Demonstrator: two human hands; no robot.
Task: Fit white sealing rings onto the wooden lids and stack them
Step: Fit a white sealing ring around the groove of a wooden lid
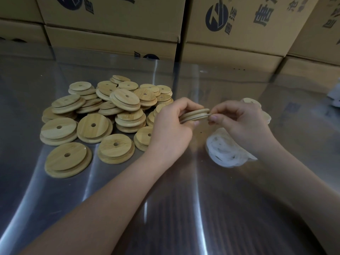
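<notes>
Grip of the left hand (170,126) clasps a round, pale wooden lid (195,115) above the shiny steel bench (165,199) — the right hand (244,124) pinches a thin white sealing ring (206,116) against its rim.

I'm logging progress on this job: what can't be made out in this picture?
Head view only:
- held lid: whether a ring sits in its groove; fingers of the left hand and right hand cover the rim.
- ring pile: blurred and tangled, count unreadable.
- pale round things behind the right hand: mostly hidden by it.
- white thing at the right edge: cut off.
</notes>
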